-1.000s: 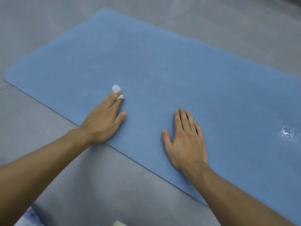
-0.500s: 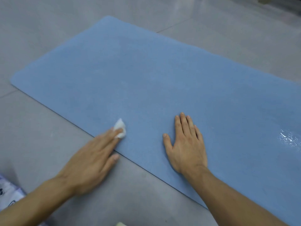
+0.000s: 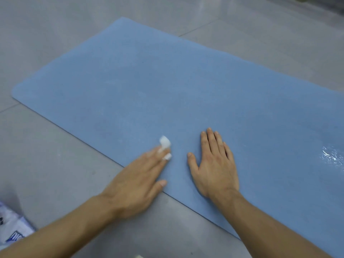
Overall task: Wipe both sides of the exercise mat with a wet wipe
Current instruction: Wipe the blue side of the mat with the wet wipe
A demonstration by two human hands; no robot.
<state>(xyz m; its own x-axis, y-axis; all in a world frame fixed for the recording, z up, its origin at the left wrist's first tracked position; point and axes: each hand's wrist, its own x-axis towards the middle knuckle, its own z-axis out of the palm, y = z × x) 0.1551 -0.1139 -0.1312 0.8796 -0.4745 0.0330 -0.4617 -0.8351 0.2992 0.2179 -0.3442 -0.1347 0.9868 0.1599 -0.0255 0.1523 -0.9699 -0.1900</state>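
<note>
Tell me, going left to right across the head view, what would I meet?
First a printed packet → left hand, fingers on the wet wipe → right hand → shiny wet patch on the mat.

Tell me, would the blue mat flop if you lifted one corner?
Probably floppy: the thin blue exercise mat lies flat against the grey floor. Likely light, since its edge looks thin. The shiny wet patch may be slippery.

Blue mat [image 3: 167,90] on grey floor [image 3: 46,146], white wipe [image 3: 164,142] — white packet [image 3: 11,229] printed in blue and black.
</note>
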